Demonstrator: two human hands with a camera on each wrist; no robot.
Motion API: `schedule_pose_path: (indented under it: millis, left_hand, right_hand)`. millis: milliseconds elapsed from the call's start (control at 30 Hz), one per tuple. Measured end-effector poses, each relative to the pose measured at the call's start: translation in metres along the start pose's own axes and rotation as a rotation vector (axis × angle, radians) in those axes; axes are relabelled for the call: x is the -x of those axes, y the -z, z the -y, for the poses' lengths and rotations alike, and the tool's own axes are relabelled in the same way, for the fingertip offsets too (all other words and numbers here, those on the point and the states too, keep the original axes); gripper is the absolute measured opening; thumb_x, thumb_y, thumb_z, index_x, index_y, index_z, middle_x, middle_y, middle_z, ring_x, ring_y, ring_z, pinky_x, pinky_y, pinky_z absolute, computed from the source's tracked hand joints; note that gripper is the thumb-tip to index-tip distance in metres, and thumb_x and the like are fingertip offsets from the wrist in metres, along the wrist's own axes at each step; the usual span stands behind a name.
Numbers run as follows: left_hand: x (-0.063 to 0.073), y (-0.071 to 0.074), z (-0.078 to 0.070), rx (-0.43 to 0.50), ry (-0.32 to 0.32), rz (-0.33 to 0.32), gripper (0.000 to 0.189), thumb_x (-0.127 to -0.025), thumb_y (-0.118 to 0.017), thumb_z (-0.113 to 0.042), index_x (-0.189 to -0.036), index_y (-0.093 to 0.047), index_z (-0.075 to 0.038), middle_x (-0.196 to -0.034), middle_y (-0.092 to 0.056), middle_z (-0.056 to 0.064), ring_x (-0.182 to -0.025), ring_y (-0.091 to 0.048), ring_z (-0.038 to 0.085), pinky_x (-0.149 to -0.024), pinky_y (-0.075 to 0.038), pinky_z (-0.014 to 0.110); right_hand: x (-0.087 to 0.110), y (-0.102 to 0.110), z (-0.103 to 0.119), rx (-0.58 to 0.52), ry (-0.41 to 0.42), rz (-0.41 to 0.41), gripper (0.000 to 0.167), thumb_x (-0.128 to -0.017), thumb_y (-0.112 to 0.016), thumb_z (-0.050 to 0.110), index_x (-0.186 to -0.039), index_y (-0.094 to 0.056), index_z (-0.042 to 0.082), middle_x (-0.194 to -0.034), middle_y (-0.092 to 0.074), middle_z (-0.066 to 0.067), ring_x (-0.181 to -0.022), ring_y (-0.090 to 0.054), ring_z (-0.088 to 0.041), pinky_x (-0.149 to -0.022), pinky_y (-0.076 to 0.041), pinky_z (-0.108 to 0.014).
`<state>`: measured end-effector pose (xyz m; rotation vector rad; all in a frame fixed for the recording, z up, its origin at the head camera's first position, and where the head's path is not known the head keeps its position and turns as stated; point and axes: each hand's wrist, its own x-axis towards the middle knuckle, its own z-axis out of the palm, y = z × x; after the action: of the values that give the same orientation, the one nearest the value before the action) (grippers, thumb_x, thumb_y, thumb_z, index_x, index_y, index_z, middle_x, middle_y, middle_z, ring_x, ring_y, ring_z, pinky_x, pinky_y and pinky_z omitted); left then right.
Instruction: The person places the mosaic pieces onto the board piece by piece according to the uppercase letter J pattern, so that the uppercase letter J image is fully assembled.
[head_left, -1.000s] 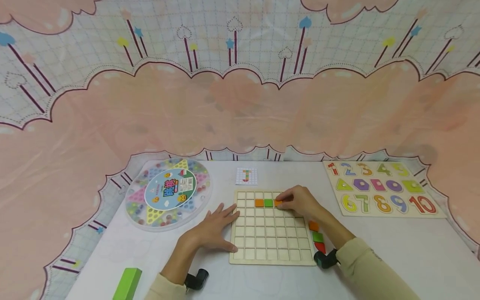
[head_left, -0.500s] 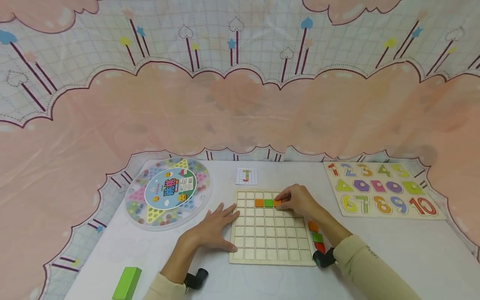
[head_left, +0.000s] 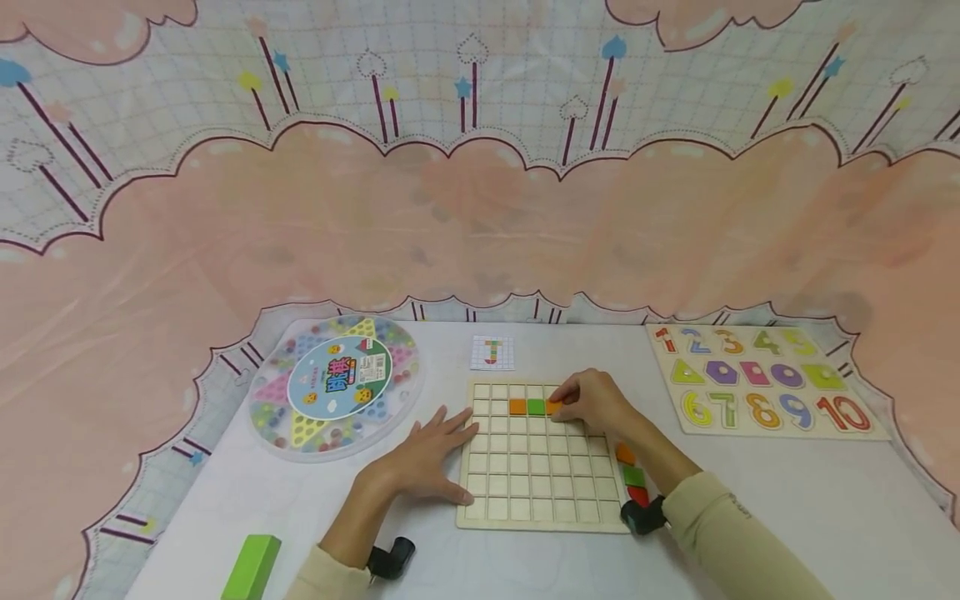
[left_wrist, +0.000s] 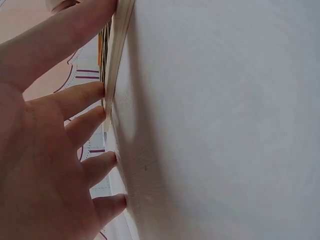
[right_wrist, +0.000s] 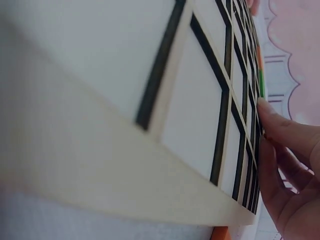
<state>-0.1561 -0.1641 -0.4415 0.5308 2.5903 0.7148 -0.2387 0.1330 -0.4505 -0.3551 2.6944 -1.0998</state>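
A wooden grid board (head_left: 538,464) lies flat in the middle of the table. An orange square tile (head_left: 518,407) and a green square tile (head_left: 536,407) sit side by side in its second row. Just right of them, my right hand (head_left: 600,402) pinches another orange square tile (head_left: 552,407) between thumb and fingertips, low over the grid. The fingers partly cover that tile. My left hand (head_left: 427,462) is spread along the board's left edge; in the left wrist view, thumb and fingertips of the left hand (left_wrist: 50,145) touch the board's side (left_wrist: 118,55) and the table.
Right of the board, partly behind the right forearm, lie orange (head_left: 626,454), green (head_left: 633,476) and red (head_left: 638,496) pieces. A pattern card (head_left: 492,352) lies beyond it. Around are a round Chinese checkers set (head_left: 337,387), a number puzzle board (head_left: 772,379) and a green block (head_left: 252,567).
The right hand has shifted slightly left with the orange tile, bringing it up beside the green one. The left hand stays put at the board's edge.
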Motion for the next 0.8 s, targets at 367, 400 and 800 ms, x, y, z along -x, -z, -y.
schedule_pose_path:
  millis: [367,400,800]
  left_hand:
    - [-0.0008,-0.0006,0.0005,-0.004,-0.024,-0.002,0.099,-0.073,-0.09,-0.039,-0.156,-0.042,-0.011,-0.172,-0.023,0.007,-0.161,-0.008,0.043,-0.124,-0.007,0.073]
    - [-0.0007,-0.0005,0.0005,-0.006,-0.025,-0.003,0.099,-0.073,-0.09,-0.039,-0.156,-0.042,-0.011,-0.172,-0.023,0.007,-0.161,-0.008,0.043,-0.124,-0.008,0.073]
    - [0.0011,-0.0001,0.0006,-0.012,-0.025,-0.002,0.1,-0.074,-0.089,-0.039,-0.156,-0.042,-0.011,-0.172,-0.023,0.007,-0.161,-0.008,0.044,-0.124,-0.007,0.073]
  right_hand:
    - [0.0008,0.0042,0.0017,-0.02,-0.035,0.039,0.016,-0.083,-0.083,0.012,-0.098,-0.08,0.009,-0.108,-0.074,-0.009,-0.092,-0.063,-0.017,-0.089,-0.057,-0.035]
    - [0.0004,0.0047,0.0021,-0.021,-0.037,0.043,0.016,-0.083,-0.083,0.011,-0.098,-0.08,0.008,-0.108,-0.074,-0.009,-0.092,-0.063,-0.017,-0.089,-0.057,-0.035]
    - [-0.002,0.0029,-0.0042,-0.036,-0.02,0.067,0.018,-0.084,-0.084,0.017,-0.1,-0.079,0.01,-0.108,-0.073,-0.007,-0.094,-0.062,-0.017,-0.086,-0.054,-0.03]
